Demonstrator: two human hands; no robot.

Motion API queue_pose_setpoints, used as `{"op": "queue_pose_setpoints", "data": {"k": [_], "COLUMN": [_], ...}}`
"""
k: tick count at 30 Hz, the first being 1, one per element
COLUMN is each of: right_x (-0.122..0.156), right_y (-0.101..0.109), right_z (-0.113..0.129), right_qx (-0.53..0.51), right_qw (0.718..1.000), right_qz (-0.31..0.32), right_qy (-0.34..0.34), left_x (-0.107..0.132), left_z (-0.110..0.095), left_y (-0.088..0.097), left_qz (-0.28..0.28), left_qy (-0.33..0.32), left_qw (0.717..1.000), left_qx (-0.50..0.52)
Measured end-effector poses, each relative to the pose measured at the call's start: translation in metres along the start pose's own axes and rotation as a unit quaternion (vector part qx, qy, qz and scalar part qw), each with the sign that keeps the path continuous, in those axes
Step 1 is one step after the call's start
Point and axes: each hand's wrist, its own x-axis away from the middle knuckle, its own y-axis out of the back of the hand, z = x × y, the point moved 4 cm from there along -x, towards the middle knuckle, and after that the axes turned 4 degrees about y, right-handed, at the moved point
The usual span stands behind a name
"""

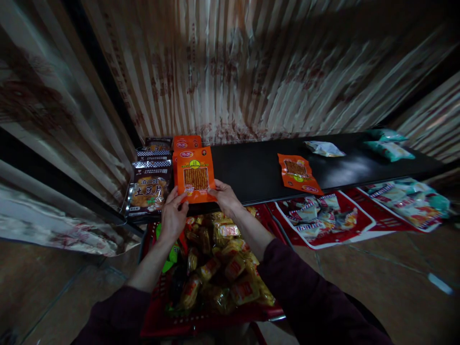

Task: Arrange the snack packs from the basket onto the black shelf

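Note:
An orange snack packet (196, 177) with a clear window stands upright near the shelf's left end. Both its lower corners are pinched, the left one by my left hand (173, 215) and the right one by my right hand (226, 197). Another orange packet (187, 142) shows behind it, partly hidden. Just to the left stand dark potato-chip packets (149, 189), one behind another. Farther right, a single orange packet (299, 173) lies flat by the shelf's front edge.
Below my arms is a red basket (154, 316) full of yellow wrapped snacks. Other red baskets (325, 218) with bagged goods stand under the black shelf (251, 167). A whitish packet (324, 148) and teal packets (390, 146) lie farther right. Striped sheeting (230, 72) hangs behind.

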Motion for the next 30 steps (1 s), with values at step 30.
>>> {"op": "queue_pose_setpoints", "data": {"k": [30], "right_x": [-0.027], "right_y": [-0.004], "right_z": [-0.022], "right_qx": [0.142], "right_qw": [0.988], "right_qz": [-0.031], "right_qy": [0.053], "left_x": [0.005], "left_z": [0.004], "left_y": [-0.009], "left_qz": [-0.016], "left_qy": [-0.107], "left_qw": [0.98], "left_qx": [-0.165]}}
